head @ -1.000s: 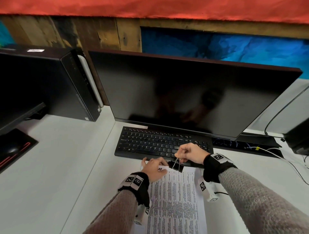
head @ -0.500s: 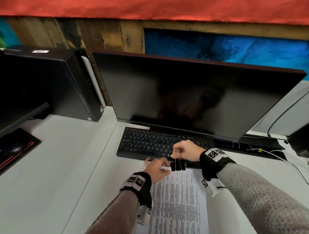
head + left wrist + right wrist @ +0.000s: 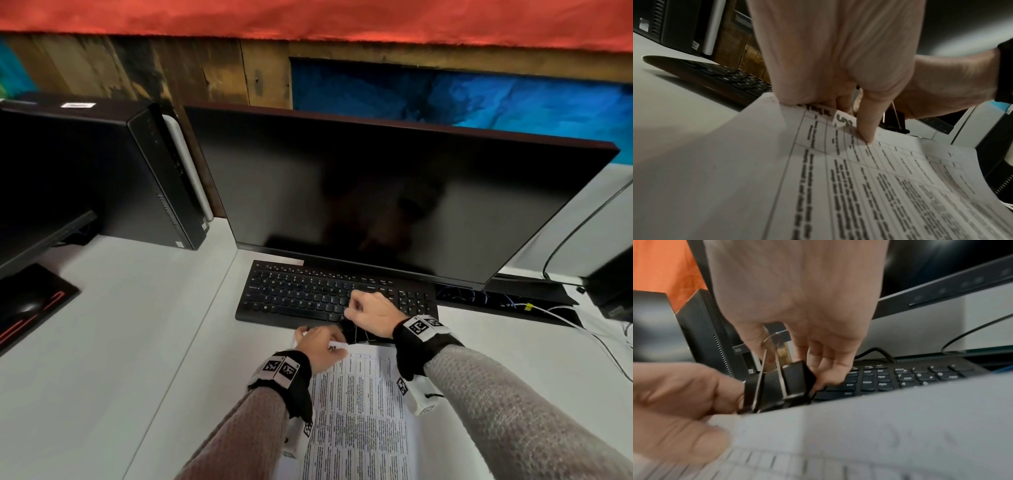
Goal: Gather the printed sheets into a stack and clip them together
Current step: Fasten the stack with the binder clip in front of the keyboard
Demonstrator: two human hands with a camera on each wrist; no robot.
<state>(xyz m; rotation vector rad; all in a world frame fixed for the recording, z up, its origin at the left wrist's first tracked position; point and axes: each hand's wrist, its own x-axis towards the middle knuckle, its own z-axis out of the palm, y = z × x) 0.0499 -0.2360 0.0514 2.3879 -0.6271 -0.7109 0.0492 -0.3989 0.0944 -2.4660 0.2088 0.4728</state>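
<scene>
A stack of printed sheets (image 3: pixel 359 411) lies on the white desk in front of the keyboard. My left hand (image 3: pixel 325 342) pinches the stack's far edge, thumb pressed on the top sheet (image 3: pixel 859 186). My right hand (image 3: pixel 354 313) hovers just beyond that edge and pinches the silver wire handles of a black binder clip (image 3: pixel 356 334). In the right wrist view the binder clip (image 3: pixel 781 386) hangs below my right hand (image 3: pixel 772 344), its mouth down at the edge of the sheets (image 3: pixel 879 426), next to my left hand's fingers (image 3: pixel 674 402). Whether the clip grips the paper is hidden.
A black keyboard (image 3: pixel 329 294) lies right behind the sheets, under a dark monitor (image 3: pixel 376 198). A black computer tower (image 3: pixel 144 178) stands at the back left, and a mouse pad (image 3: pixel 30 308) lies far left. Cables (image 3: pixel 548 311) trail at the right. Bare white desk (image 3: pixel 137 342) spreads to the left.
My right hand has carried the binder clip lower and turned it upright against the stack's far edge. My left hand has stayed on that edge.
</scene>
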